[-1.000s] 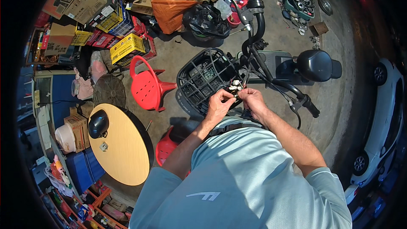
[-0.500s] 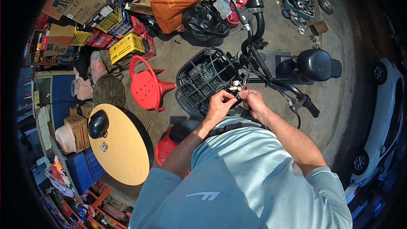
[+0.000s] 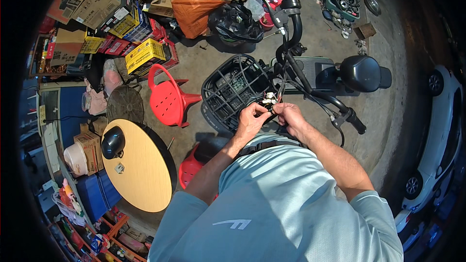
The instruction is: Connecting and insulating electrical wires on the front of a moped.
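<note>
My left hand (image 3: 251, 120) and my right hand (image 3: 289, 115) meet close in front of my body, both with thumb and fingers pinched. Between the fingertips are thin dark wires, mostly covered by the fingers. Just beyond them sits a bunch of white plug connectors (image 3: 269, 98) with loose wires. These hang by the front of an electric scooter, between its black handlebar (image 3: 306, 81) and the black plastic basket (image 3: 236, 60) to the left. The scooter's black seat (image 3: 360, 74) lies farther right.
A red plastic chair (image 3: 167, 102) stands left of the basket; another red chair (image 3: 187, 167) is partly behind my left arm. At left, a round wooden table (image 3: 141, 174) bears a black helmet (image 3: 113, 141). Boxes (image 3: 145, 54) and bags pile up at far left; white cars (image 3: 432, 136) stand right.
Hardly anything differs. Both hands stay at the same spot, with only a slight shift of the fingers and the white connectors.
</note>
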Demonstrator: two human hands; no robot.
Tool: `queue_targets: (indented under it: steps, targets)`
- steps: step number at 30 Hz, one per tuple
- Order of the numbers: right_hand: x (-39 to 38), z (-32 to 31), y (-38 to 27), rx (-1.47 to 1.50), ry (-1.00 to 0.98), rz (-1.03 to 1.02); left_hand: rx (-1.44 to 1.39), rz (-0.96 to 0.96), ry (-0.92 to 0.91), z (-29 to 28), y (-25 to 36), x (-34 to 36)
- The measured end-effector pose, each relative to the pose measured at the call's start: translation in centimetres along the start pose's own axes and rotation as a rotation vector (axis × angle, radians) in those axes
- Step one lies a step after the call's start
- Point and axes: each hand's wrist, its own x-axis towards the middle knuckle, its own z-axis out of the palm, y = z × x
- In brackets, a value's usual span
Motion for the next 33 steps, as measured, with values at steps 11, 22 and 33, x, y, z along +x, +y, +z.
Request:
queue_targets:
  steps: [11, 22, 33]
  targets:
    - [-0.51, 0.42, -0.07, -0.063, 0.021, -0.059, 0.04, 0.013, 0.004, -0.09, 0.52, -0.19]
    - [-0.11, 0.31, 0.8, -0.117, 0.071, -0.124, 0.116, 0.036, 0.021, 0.05, 0.87, -0.38]
    - [-0.28, 0.23, 0.61, -0.086, 0.034, -0.112, 0.101, 0.05, 0.035, 0.14, 0.53, -0.4]
